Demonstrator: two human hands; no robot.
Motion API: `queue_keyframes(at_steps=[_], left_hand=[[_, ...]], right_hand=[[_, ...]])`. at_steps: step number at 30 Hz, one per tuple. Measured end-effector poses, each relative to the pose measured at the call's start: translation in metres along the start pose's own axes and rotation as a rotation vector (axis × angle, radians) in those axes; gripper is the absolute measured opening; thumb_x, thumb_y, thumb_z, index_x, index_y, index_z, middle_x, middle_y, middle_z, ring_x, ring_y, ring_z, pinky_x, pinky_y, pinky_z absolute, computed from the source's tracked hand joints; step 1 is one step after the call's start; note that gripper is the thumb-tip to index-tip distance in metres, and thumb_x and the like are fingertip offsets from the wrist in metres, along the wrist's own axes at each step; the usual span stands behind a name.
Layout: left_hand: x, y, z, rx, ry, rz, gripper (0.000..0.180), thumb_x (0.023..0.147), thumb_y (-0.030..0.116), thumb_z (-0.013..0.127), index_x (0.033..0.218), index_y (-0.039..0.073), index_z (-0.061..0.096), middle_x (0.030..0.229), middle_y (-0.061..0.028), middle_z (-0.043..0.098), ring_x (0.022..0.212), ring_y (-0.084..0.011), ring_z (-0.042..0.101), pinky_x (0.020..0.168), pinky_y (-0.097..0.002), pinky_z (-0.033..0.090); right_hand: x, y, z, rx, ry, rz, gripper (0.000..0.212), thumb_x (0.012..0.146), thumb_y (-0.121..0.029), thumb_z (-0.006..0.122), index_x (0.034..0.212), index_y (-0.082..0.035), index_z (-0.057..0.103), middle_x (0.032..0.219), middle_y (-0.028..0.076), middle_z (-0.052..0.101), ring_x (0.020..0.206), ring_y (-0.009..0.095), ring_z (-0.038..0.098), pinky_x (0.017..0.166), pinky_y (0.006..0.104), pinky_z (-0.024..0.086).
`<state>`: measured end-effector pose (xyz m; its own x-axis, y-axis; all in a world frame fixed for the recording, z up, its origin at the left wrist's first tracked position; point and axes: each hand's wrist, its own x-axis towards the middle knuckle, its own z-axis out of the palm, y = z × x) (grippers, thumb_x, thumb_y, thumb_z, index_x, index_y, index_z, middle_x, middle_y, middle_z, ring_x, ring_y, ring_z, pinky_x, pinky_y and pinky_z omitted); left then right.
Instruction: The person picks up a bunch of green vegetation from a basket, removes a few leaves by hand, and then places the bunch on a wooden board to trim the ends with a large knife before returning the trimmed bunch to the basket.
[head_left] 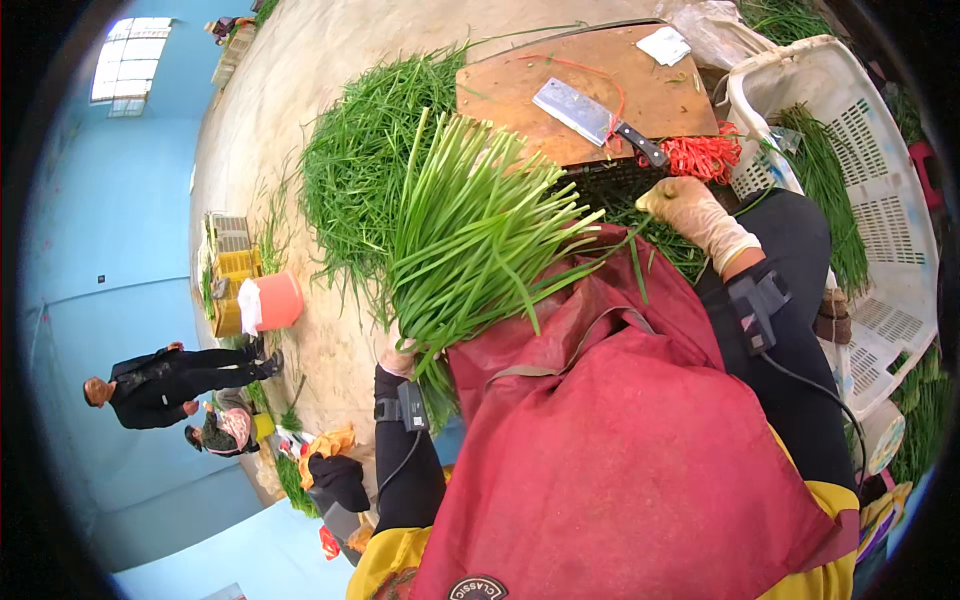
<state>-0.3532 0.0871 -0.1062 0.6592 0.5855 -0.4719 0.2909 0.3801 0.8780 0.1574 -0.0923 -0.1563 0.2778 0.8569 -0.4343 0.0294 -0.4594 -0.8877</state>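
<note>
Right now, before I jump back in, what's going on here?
A person in a dark-red fabric apron has a thick bundle of long green stalks in front of them. The left hand, mostly hidden by the bundle, appears to support it. The gloved right hand is near the bright-red plastic strips; whether it holds anything is unclear. A black-handled steel cleaver lies on the brown wooden board.

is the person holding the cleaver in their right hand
No, the cleaver lies on the wooden board, its handle apart from the gloved right hand.
</note>
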Motion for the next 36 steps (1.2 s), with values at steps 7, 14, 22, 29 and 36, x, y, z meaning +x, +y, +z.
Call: queue_keyframes(at_steps=[7,14,22,29,36], left_hand=[[0.0,-0.007,-0.007,-0.02,0.043,-0.056,0.061,0.083,0.044,0.073,0.125,0.003,0.056,0.098,-0.0114,0.068,0.07,-0.0211,0.066,0.054,-0.0318,0.053],[0.001,-0.007,-0.005,0.0,0.109,-0.109,0.077,0.072,0.055,0.081,0.124,0.005,0.055,0.093,-0.0079,0.068,0.066,-0.0185,0.064,0.052,-0.0309,0.054],[0.002,0.001,-0.002,0.139,0.114,-0.073,0.064,0.083,0.05,0.073,0.123,0.003,0.058,0.096,-0.006,0.069,0.077,-0.0153,0.064,0.065,-0.0287,0.05],[-0.001,0.023,0.012,0.351,0.106,0.091,0.027,0.096,0.027,0.061,0.107,0.004,0.067,0.091,-0.0103,0.071,0.066,-0.019,0.067,0.052,-0.0306,0.054],[0.002,0.047,0.0,0.519,0.064,0.212,0.035,0.085,0.024,0.073,0.109,-0.001,0.067,0.094,-0.0076,0.072,0.077,-0.0173,0.067,0.068,-0.0307,0.054]], right_hand=[[-0.016,-0.016,0.058,0.343,-0.378,-0.007,0.035,0.086,-0.032,0.077,0.105,-0.003,0.074,0.083,0.005,0.071,0.071,0.011,0.064,0.065,0.0241,0.052],[-0.004,-0.023,0.092,0.582,-0.227,-0.024,0.025,0.09,-0.029,0.066,0.084,-0.007,0.077,0.06,0.0,0.06,0.051,0.008,0.05,0.048,0.0227,0.039],[0.013,-0.026,0.035,0.546,-0.027,-0.015,0.036,0.094,-0.023,0.055,0.125,-0.006,0.066,0.105,0.001,0.071,0.091,0.009,0.062,0.08,0.0233,0.046],[0.051,-0.067,0.055,0.573,-0.31,-0.06,0.055,0.097,-0.044,0.058,0.144,-0.015,0.052,0.135,0.008,0.058,0.116,0.023,0.058,0.099,0.0387,0.046],[0.07,-0.096,0.045,0.506,-0.188,-0.384,0.062,0.09,-0.027,0.067,0.147,-0.012,0.048,0.14,0.013,0.054,0.122,0.021,0.054,0.103,0.0332,0.042]])
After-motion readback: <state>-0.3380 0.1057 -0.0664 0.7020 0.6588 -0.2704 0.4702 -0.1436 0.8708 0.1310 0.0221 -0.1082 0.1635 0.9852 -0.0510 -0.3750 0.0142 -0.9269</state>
